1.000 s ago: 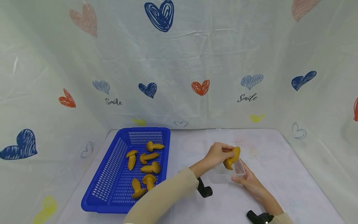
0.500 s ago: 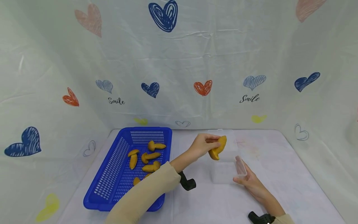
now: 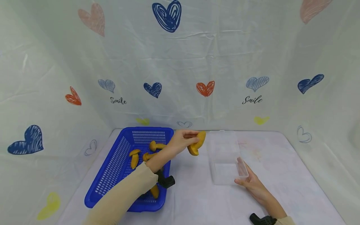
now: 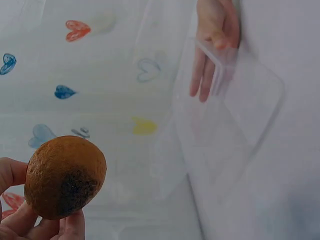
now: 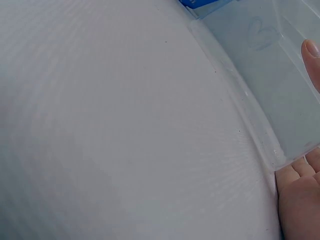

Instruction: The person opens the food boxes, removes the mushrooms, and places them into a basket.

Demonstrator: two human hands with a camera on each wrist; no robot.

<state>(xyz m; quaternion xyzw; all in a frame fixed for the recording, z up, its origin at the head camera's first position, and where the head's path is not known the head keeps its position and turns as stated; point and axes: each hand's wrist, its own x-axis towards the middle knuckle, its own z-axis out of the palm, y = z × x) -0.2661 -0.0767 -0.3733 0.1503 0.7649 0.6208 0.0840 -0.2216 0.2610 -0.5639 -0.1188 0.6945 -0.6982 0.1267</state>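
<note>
My left hand [image 3: 181,140] pinches a yellow-brown mushroom [image 3: 197,144] in the air between the blue basket [image 3: 104,181] and a clear plastic box [image 3: 225,178]. In the left wrist view the mushroom's rounded cap [image 4: 65,175] faces the camera, with a dark patch on it and fingertips around its edge. My right hand [image 3: 257,186] holds the box at its right end, thumb toward the front and fingers behind the wall. From the right wrist, the thumb [image 5: 312,60] shows over the box's side, the other fingers under its edge. The box's lid [image 3: 223,143] stretches open toward the back.
Several more mushrooms lie in the basket, such as one upright mushroom [image 3: 134,158]; my left sleeve [image 3: 123,193] hides some of them. A white cloth [image 3: 197,200] covers the table. Behind it hangs a white curtain [image 3: 180,62] printed with hearts.
My left hand has moved left from over the clear box to near the basket's right rim, still pinching the mushroom. The right hand stays at the box. The head view has shifted slightly.
</note>
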